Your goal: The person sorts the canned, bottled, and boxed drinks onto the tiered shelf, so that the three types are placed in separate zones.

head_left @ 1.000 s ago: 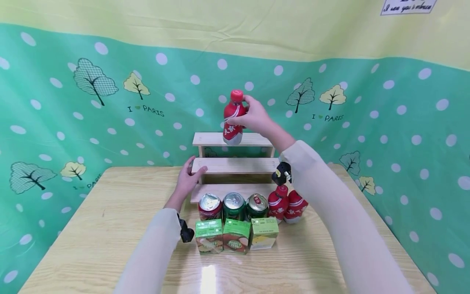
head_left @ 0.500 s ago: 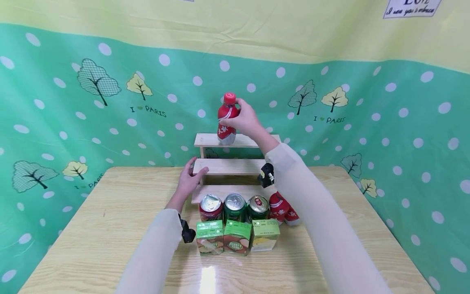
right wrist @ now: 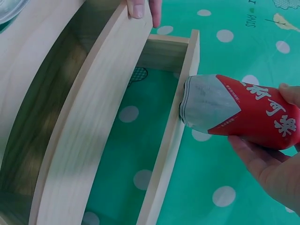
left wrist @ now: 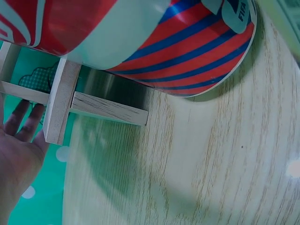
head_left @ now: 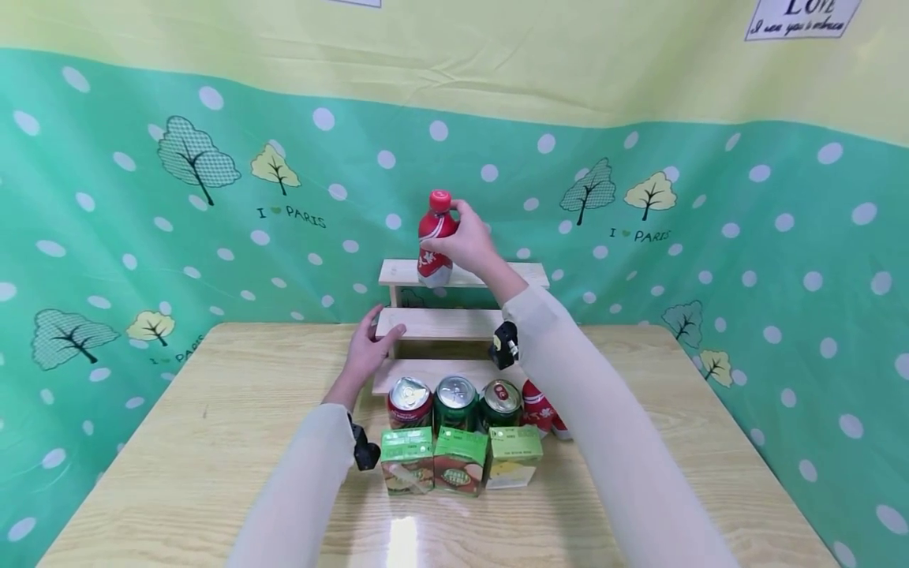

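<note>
My right hand (head_left: 469, 241) grips a red bottle (head_left: 435, 226) with a red cap and white lettering, held upright at the left part of the top tier of a wooden stepped shelf (head_left: 454, 322). In the right wrist view, the base of the bottle (right wrist: 206, 103) meets the top board (right wrist: 169, 140); whether its full weight rests there I cannot tell. My left hand (head_left: 365, 351) holds the left end of the middle board, thumb on top and fingers behind it. Those fingers (left wrist: 29, 123) also show in the left wrist view.
Before the shelf stand a red can (head_left: 409, 402), two green cans (head_left: 456, 402) and more red bottles (head_left: 537, 406), partly hidden by my right sleeve. Nearer are three small cartons (head_left: 460, 461). A polka-dot curtain (head_left: 298, 181) hangs behind the table (head_left: 213, 442).
My right hand has moved the red bottle left and lowered it from above the top tier down to it. My left hand has stayed on the middle board.
</note>
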